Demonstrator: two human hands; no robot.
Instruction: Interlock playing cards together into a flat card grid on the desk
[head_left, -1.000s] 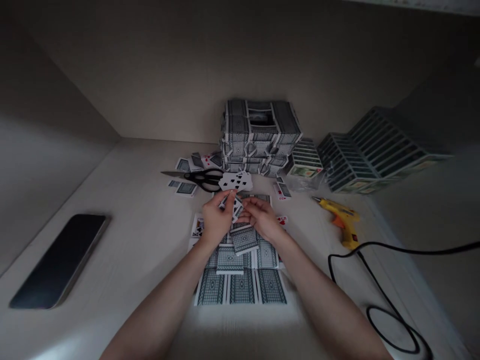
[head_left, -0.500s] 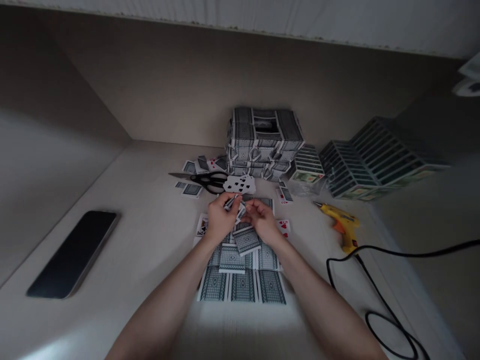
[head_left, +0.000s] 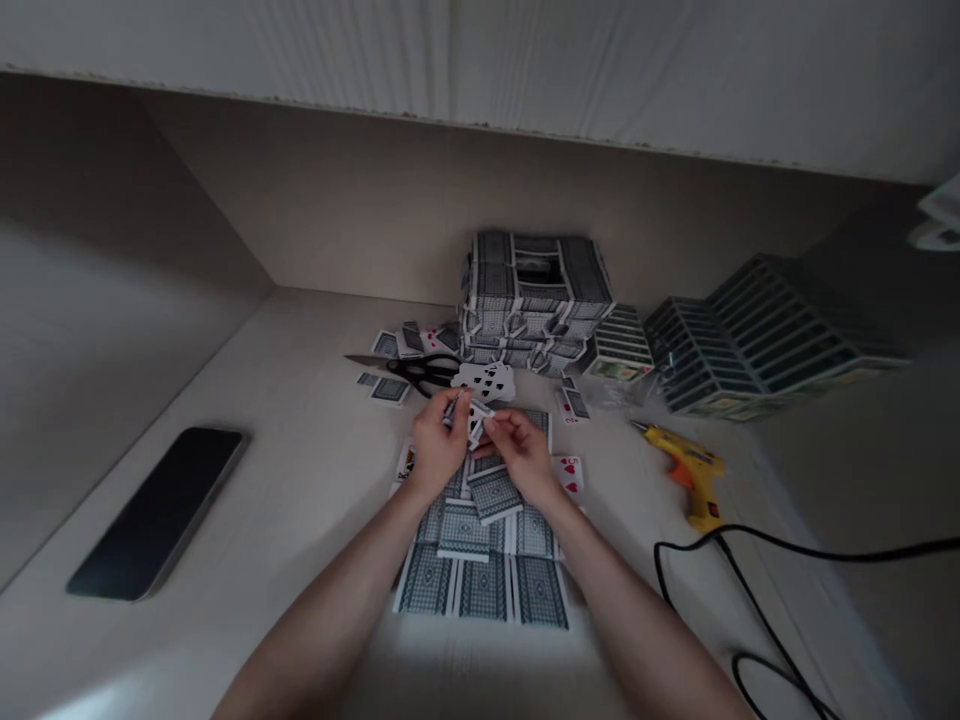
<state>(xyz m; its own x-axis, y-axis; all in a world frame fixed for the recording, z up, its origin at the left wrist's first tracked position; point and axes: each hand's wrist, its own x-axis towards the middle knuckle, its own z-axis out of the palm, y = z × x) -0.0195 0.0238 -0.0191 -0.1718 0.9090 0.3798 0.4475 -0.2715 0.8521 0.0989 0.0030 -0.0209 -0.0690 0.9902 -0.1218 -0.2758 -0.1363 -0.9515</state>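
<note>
The hands have drawn closer together, and both now pinch one small card.

The card (head_left: 474, 420) is blurred and half hidden by fingertips, so its face is unreadable. The left hand (head_left: 439, 450) is curled nearly shut and grips the card's left edge. The right hand (head_left: 521, 455) pinches the other side, fingers bent. The scissors (head_left: 420, 368) lie just beyond the left hand, and rows of face-down cards (head_left: 480, 585) lie under the wrists.

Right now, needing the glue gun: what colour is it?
The glue gun is yellow and orange; head view.
</note>
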